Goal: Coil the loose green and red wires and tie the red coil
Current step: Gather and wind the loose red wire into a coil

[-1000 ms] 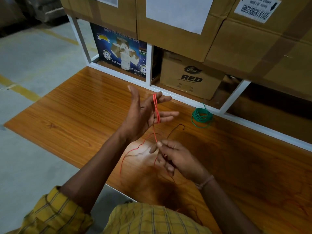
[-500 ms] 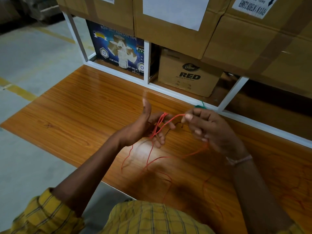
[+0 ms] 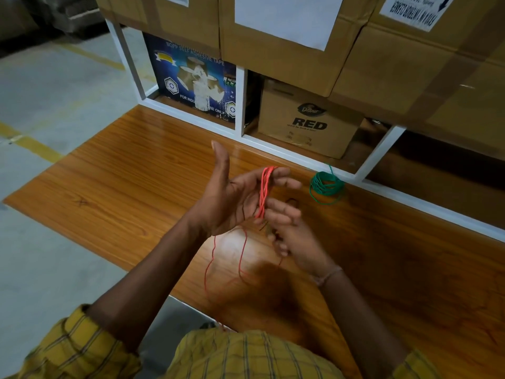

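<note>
**Red wire wound on left hand, green coil set aside**

Glossy wooden tabletop [image 3: 114, 192] below white rack of cardboard boxes [image 3: 306, 121]. Left hand [image 3: 226, 203] raised, fingers spread straight, thin red wire [image 3: 265, 192] looped round them. Right hand [image 3: 295, 236] just beside, curled fingers pinching the wire's loose run. Coiled green wire [image 3: 326, 187] lies by rack

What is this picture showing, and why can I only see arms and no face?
The camera sits on the person's head and looks down, so you see only their arms. The left hand is held up with red wire looped around its fingers. The right hand seems to pinch the same wire just below the loops. More red wire hangs down onto the wooden table. A green wire coil lies on the table near a white shelf holding cardboard boxes.
</note>
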Demonstrator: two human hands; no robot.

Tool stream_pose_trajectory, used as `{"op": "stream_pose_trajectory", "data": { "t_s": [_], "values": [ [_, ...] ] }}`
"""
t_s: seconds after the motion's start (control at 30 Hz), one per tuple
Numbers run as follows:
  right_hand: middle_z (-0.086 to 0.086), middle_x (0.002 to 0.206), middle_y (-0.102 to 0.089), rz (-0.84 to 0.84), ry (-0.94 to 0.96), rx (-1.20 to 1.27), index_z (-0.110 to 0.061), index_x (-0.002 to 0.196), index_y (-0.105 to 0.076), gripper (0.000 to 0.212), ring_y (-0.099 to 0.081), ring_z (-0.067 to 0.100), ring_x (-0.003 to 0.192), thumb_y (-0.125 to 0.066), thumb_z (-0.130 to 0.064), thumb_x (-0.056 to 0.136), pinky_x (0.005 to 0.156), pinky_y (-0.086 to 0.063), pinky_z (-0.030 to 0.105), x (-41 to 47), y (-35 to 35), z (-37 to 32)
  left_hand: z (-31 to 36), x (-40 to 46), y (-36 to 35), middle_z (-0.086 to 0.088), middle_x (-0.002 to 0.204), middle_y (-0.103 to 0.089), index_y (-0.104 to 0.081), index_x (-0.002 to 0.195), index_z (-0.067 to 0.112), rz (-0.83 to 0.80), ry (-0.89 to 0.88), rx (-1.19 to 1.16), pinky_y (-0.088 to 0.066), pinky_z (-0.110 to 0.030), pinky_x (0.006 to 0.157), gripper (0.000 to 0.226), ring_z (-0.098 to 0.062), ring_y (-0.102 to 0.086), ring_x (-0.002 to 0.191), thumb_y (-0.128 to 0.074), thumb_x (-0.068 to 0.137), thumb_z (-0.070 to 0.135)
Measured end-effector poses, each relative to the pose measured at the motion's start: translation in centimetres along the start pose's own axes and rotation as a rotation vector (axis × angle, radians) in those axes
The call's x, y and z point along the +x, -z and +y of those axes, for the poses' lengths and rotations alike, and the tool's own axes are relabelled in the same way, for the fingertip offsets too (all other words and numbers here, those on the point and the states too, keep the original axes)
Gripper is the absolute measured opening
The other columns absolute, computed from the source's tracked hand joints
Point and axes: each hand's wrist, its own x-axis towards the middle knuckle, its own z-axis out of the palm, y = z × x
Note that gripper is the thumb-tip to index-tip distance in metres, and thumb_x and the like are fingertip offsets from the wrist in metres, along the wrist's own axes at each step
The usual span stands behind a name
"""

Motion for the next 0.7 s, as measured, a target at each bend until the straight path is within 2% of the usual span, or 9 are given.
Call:
{"op": "stream_pose_trajectory", "data": {
  "t_s": [0.13,0.27,0.37,0.43,0.5,0.57,0.63,0.67,0.7],
  "values": [
    [0.008,0.067,-0.051,-0.234,-0.071,-0.076,-0.006,0.116,-0.068,0.037,-0.028,0.009,0.037,-0.043,-0.033,0.113,0.036,-0.027,0.019,-2.7,-1.4,-0.4,-0.5,0.7,0.6,-0.019,0.162,-0.049,-0.030,0.165,0.006,0.159,-0.041,0.025,-0.039,-0.066,0.119,0.129,-0.057,-0.053,0.139,0.005,0.075,0.091],
    [0.009,0.064,-0.054,-0.332,-0.079,-0.320,-0.011,0.121,-0.064,0.023,-0.036,0.010,0.032,-0.046,-0.024,0.112,0.033,-0.032,0.019,-4.8,-0.4,-3.1,-1.2,1.2,1.3,-0.008,0.157,-0.056,-0.029,0.167,0.010,0.332,-0.006,0.227,-0.038,-0.060,0.123,0.120,-0.037,-0.068,0.130,0.012,0.081,0.085],
    [0.008,0.066,-0.062,-0.352,0.000,-0.486,-0.019,0.113,-0.070,0.014,-0.045,0.011,0.037,-0.059,-0.026,0.107,0.037,-0.036,0.022,-5.6,1.5,-5.7,-1.8,1.2,1.6,-0.005,0.154,-0.058,-0.030,0.167,0.014,0.344,0.063,0.350,-0.037,-0.058,0.124,0.126,-0.029,-0.070,0.128,0.005,0.077,0.095],
    [0.008,0.066,-0.064,-0.382,0.068,-0.487,-0.013,0.109,-0.072,0.013,-0.051,0.012,0.042,-0.066,-0.023,0.103,0.042,-0.042,0.024,-5.6,2.9,-7.4,-2.0,0.7,1.5,0.000,0.153,-0.057,-0.030,0.167,0.020,0.282,0.118,0.509,-0.043,-0.048,0.120,0.139,-0.023,-0.070,0.127,-0.010,0.063,0.109],
    [0.012,0.065,-0.062,-0.428,0.163,-0.375,0.000,0.103,-0.070,0.015,-0.057,0.019,0.051,-0.068,-0.015,0.101,0.054,-0.051,0.030,-5.3,3.8,-8.5,-1.8,0.4,0.9,0.004,0.152,-0.057,-0.035,0.163,0.028,0.215,0.138,0.686,-0.044,-0.038,0.115,0.136,-0.011,-0.069,0.124,-0.009,0.058,0.111],
    [0.010,0.060,-0.058,-0.429,0.245,-0.171,0.005,0.091,-0.064,0.020,-0.064,0.024,0.060,-0.069,-0.013,0.098,0.073,-0.057,0.036,-4.8,4.5,-8.8,-1.2,0.3,0.2,-0.007,0.145,-0.065,-0.039,0.158,0.032,0.182,0.161,0.781,-0.045,-0.024,0.103,0.130,0.003,-0.070,0.112,-0.001,0.059,0.107],
    [0.002,0.053,-0.051,-0.434,0.229,0.187,-0.001,0.086,-0.062,0.014,-0.067,0.021,0.062,-0.068,-0.012,0.093,0.091,-0.060,0.046,-4.0,5.3,-8.4,-0.7,0.2,0.0,-0.015,0.125,-0.075,-0.036,0.161,0.026,0.166,0.184,0.824,-0.048,-0.025,0.096,0.134,-0.001,-0.075,0.099,0.002,0.060,0.105],
    [-0.002,0.052,-0.048,-0.456,0.208,0.354,-0.002,0.089,-0.062,0.013,-0.064,0.017,0.057,-0.069,-0.013,0.092,0.089,-0.061,0.047,-3.5,5.8,-8.1,-0.6,0.2,0.1,-0.013,0.121,-0.075,-0.034,0.162,0.024,0.155,0.185,0.814,-0.053,-0.032,0.095,0.135,-0.011,-0.076,0.092,0.001,0.061,0.107],
    [-0.004,0.052,-0.044,-0.492,0.184,0.479,-0.001,0.096,-0.062,0.015,-0.059,0.012,0.050,-0.069,-0.015,0.094,0.077,-0.063,0.040,-3.1,6.3,-7.9,-0.5,0.1,0.2,-0.009,0.122,-0.072,-0.033,0.163,0.024,0.148,0.182,0.795,-0.057,-0.039,0.091,0.135,-0.016,-0.072,0.084,-0.001,0.062,0.107]
  ]
}}
